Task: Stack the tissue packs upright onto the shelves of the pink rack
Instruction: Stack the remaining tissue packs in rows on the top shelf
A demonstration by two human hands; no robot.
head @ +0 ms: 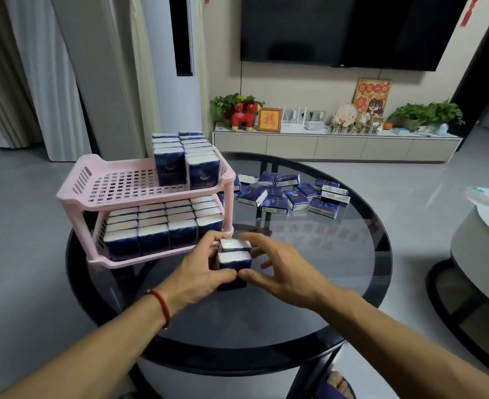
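Two dark blue tissue packs (234, 259) stand upright, one behind the other, on the round glass table (352, 254) just right of the pink rack (128, 182). My left hand (200, 272) grips them from the left with thumb and fingers. My right hand (272, 269) holds them from the right, thumb at the front pack's lower edge, fingers spread behind. The rack's lower shelf is filled with upright packs (162, 226). Its upper shelf carries two rows of upright packs (185, 156) at the right side. Several loose packs (292, 194) lie flat at the table's far side.
The left part of the rack's upper shelf is bare pink grid. A second round table (479, 254) with a white plate stands at the right. A TV cabinet with plants and ornaments (335, 145) runs along the far wall.
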